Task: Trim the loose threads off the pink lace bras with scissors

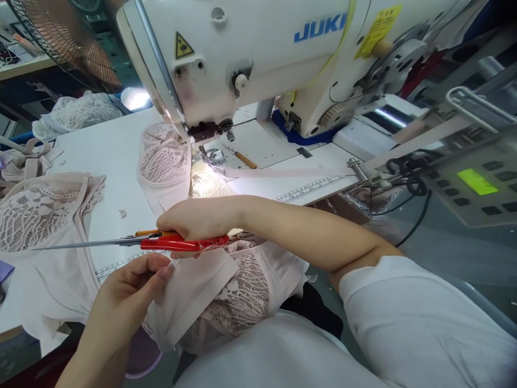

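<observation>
My right hand (pixel 202 218) is closed around a pair of scissors (pixel 177 245) with red handles, the long blades pointing left and looking shut. Just below it, my left hand (pixel 125 293) pinches the edge of a pale pink lace garment (pixel 197 293) between thumb and fingers. This garment drapes over the table's front edge into my lap, a plain band showing beside its lace. Fingers of my right hand are close to the same cloth; whether they grip it is hidden. A second lace piece (pixel 165 161) lies under the sewing machine's needle area.
The white JUKI sewing machine (pixel 258 59) stands over the table, with a brown-handled tool (pixel 245 160) on its bed. More lace garments (pixel 44 215) lie at the left. A pink strip (pixel 283 173) runs right, near a control panel (pixel 476 183). A fan (pixel 68 43) is behind.
</observation>
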`<state>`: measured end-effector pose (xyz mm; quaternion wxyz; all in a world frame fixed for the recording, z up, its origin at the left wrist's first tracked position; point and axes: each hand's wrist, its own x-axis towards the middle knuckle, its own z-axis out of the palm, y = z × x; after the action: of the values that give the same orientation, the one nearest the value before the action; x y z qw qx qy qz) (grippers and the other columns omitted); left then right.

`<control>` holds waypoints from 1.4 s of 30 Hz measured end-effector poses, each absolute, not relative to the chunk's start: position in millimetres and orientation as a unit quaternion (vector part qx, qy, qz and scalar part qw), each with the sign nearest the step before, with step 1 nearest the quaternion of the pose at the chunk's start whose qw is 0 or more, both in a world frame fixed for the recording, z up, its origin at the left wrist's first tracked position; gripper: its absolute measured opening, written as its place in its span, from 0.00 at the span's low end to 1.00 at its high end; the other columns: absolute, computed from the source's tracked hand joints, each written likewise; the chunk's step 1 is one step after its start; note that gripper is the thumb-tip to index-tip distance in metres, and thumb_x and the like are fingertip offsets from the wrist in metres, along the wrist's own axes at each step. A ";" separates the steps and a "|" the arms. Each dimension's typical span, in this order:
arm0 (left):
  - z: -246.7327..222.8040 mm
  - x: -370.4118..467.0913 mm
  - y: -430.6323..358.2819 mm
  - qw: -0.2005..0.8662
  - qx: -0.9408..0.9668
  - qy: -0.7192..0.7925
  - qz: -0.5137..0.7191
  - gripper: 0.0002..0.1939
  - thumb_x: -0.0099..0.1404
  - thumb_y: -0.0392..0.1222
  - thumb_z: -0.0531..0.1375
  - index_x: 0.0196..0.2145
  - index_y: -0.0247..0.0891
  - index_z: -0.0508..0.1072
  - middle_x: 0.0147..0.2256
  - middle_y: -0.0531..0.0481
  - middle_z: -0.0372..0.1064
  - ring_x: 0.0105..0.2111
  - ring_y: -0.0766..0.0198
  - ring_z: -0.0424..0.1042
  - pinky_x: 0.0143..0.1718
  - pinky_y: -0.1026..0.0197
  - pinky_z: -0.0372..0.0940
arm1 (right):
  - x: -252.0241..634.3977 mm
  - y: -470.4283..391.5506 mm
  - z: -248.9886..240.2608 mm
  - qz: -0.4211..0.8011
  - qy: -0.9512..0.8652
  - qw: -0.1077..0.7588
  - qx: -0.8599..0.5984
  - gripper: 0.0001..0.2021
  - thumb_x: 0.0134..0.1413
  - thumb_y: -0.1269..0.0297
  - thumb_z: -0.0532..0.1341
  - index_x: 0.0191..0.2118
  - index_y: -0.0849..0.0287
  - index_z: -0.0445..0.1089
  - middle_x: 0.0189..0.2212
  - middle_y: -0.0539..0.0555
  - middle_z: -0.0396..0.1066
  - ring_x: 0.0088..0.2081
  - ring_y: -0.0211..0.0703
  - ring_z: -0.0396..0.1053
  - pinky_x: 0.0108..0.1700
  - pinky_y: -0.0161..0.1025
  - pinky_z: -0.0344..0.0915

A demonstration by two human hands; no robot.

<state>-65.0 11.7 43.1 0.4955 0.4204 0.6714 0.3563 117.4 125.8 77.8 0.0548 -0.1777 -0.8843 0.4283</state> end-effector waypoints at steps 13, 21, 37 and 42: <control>38.9 -45.4 9.0 0.491 0.419 0.657 0.388 0.15 0.52 0.52 0.70 0.32 0.42 0.75 0.31 0.52 0.74 0.35 0.62 0.71 0.37 0.67 0.65 | 122.7 109.3 74.3 0.424 -0.863 0.093 -0.258 0.15 0.54 0.66 0.62 0.26 0.57 0.52 0.25 0.47 0.61 0.26 0.36 0.58 0.28 0.34 0.55; 29.6 -64.0 7.1 0.605 0.263 0.580 0.478 0.17 0.46 0.48 0.74 0.24 0.37 0.72 0.24 0.53 0.72 0.23 0.70 0.67 0.23 0.73 0.60 | 172.3 64.1 50.2 0.524 -0.796 0.038 -0.301 0.13 0.53 0.60 0.62 0.31 0.57 0.56 0.29 0.49 0.64 0.28 0.37 0.60 0.30 0.35 0.59; 26.4 -64.4 7.5 0.594 0.266 0.574 0.497 0.17 0.44 0.46 0.75 0.22 0.37 0.71 0.20 0.56 0.68 0.20 0.73 0.64 0.21 0.74 0.59 | 149.2 60.3 57.3 0.446 -0.827 -0.098 -0.328 0.12 0.57 0.56 0.60 0.30 0.59 0.62 0.28 0.54 0.71 0.28 0.44 0.67 0.27 0.36 0.58; 28.4 -63.1 7.2 0.590 0.266 0.583 0.492 0.16 0.45 0.45 0.73 0.22 0.37 0.70 0.20 0.56 0.67 0.19 0.72 0.62 0.20 0.72 0.59 | 147.1 58.3 55.3 0.450 -0.827 -0.067 -0.332 0.19 0.54 0.44 0.59 0.30 0.58 0.62 0.27 0.55 0.70 0.26 0.46 0.67 0.25 0.37 0.58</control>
<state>-63.1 7.2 28.4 0.5897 0.2658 0.5829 0.4919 147.1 58.3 55.3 -0.0667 -0.3321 -0.8266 0.4495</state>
